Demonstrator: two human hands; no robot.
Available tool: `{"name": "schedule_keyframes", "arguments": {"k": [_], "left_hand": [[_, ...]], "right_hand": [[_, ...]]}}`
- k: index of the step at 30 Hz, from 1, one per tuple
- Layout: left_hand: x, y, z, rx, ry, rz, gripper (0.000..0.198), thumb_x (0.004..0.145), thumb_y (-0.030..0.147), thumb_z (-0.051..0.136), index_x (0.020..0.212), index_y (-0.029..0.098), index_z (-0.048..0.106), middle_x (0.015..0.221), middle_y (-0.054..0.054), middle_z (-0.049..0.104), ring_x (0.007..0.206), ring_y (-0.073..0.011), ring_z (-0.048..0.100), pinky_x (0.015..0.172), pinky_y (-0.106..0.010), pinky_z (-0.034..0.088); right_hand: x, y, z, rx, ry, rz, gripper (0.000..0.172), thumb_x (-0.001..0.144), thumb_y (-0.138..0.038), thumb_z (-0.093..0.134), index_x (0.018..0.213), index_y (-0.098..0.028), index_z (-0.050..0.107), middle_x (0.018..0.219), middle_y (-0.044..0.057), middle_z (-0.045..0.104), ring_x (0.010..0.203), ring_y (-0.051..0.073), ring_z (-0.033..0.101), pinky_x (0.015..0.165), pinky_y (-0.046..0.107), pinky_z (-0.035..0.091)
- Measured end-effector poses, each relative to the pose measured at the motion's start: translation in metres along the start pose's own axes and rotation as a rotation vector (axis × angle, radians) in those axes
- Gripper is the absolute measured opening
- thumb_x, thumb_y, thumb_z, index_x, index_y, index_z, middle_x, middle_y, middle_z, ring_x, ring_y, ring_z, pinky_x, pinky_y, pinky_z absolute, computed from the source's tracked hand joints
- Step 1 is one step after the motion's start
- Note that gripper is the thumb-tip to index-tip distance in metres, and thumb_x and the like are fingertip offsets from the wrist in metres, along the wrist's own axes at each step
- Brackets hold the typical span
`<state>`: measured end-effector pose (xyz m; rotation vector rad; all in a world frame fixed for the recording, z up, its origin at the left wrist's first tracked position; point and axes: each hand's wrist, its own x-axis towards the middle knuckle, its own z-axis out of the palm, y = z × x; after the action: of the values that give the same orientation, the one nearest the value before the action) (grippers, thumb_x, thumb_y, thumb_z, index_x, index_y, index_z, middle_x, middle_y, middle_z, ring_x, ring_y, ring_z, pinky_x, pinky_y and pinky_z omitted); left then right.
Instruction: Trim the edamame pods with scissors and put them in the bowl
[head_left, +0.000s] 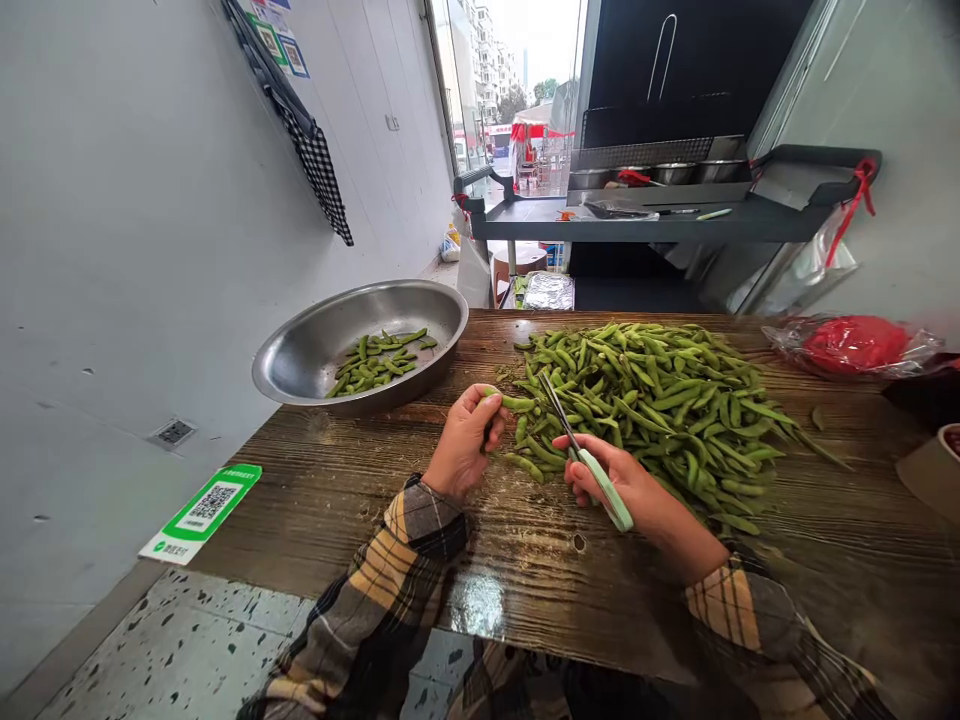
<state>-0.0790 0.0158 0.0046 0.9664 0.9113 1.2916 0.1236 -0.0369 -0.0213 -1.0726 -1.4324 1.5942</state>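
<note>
Between its thumb and fingers my left hand (pixel 466 440) pinches a green bean pod (pixel 516 403), whose free end points right. My right hand (pixel 611 480) is closed around scissors (pixel 604 488) with pale green handles, their blades pointing up and left, close to the pod's tip. A large heap of green pods (pixel 660 400) lies on the wooden table (pixel 517 570), just beyond and right of my hands. At the left, a wide metal basin (pixel 300 362) holds a smaller amount of pods (pixel 379 362).
A red item in clear plastic (pixel 855 343) lies at the table's right, near a paper container (pixel 934 475). A green QR code card (pixel 206 510) sits at the left edge. Behind the table stands a grey cart (pixel 637 228) with metal bowls.
</note>
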Motion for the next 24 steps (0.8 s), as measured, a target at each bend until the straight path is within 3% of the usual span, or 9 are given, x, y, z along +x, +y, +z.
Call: {"name": "schedule_keyframes", "arguments": {"k": [5,12,18,24], "left_hand": [[-0.001,-0.001,0.001,-0.064,-0.016,0.044,0.026,0.074,0.030,0.068,0.084,0.018,0.048,0.066,0.004,0.060,0.040,-0.0037,0.040,0.034,-0.015,0.023],[-0.008,-0.011,0.010,0.037,-0.114,0.035,0.026,0.078,0.033,0.067,0.087,0.018,0.049,0.071,0.001,0.066,0.040,-0.0037,0.044,0.035,-0.015,0.022],[-0.011,-0.013,0.013,0.056,-0.159,0.026,0.025,0.080,0.033,0.067,0.086,0.018,0.048,0.073,0.001,0.065,0.041,-0.0036,0.045,0.035,-0.015,0.023],[-0.010,-0.011,0.012,0.033,-0.110,0.034,0.025,0.078,0.032,0.068,0.085,0.018,0.049,0.067,0.003,0.062,0.041,-0.0038,0.043,0.036,-0.015,0.022]], "right_hand": [[-0.001,-0.001,0.002,-0.020,-0.004,-0.030,0.060,0.077,-0.058,0.065,0.118,-0.016,0.053,0.082,0.000,0.049,0.066,0.012,0.043,0.062,0.028,0.040],[0.000,0.000,0.002,-0.022,-0.014,-0.048,0.062,0.077,-0.057,0.066,0.119,-0.015,0.051,0.081,0.000,0.048,0.067,0.012,0.044,0.064,0.029,0.040],[0.000,0.000,0.002,-0.013,0.043,-0.029,0.048,0.082,-0.056,0.062,0.111,-0.018,0.053,0.071,-0.004,0.045,0.058,0.011,0.042,0.054,0.026,0.037],[0.001,0.001,0.003,-0.040,0.048,-0.002,0.044,0.084,-0.054,0.060,0.107,-0.017,0.055,0.064,-0.006,0.044,0.050,0.008,0.039,0.047,0.024,0.033]]}}
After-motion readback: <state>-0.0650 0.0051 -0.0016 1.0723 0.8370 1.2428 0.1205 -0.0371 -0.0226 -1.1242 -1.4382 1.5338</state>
